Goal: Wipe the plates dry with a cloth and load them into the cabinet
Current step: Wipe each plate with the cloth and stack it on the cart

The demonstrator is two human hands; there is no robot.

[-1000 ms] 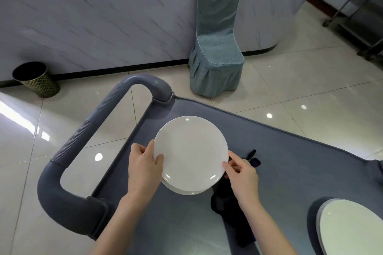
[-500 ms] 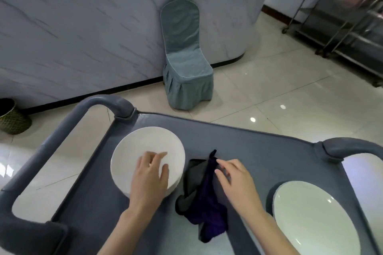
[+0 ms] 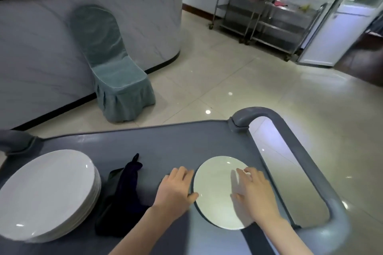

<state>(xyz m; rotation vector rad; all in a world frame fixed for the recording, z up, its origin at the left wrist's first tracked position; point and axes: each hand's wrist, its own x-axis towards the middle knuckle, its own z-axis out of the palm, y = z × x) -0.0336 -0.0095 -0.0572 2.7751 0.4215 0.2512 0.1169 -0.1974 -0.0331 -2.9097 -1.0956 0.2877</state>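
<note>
Hands reach a single plate (image 3: 217, 192) on the cart surface (image 3: 165, 147): left hand (image 3: 175, 189) at its rim, right hand (image 3: 256, 193) flat on top, fingers spread. Cloth (image 3: 124, 192) lies unused beside a stack of plates (image 3: 47, 192); wiping seems unfinished, nothing loaded.

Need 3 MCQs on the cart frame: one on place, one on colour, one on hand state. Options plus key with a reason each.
1. Where does the dark cloth lie?
A. Between the plate stack and the single plate
B. On top of the plate stack
C. On the chair

2. What colour is the chair cover?
A. Red
B. Teal
C. Yellow

3. What are the hands doing?
A. Both gripping the cloth
B. Both at the single plate
C. Both on the cart handle

Key:
1 A, the cloth sits on the cart top right of the plate stack and left of the single plate.
2 B, the cover is blue-green.
3 B, the left hand meets the plate's left rim and the right hand lies over its surface.
</note>
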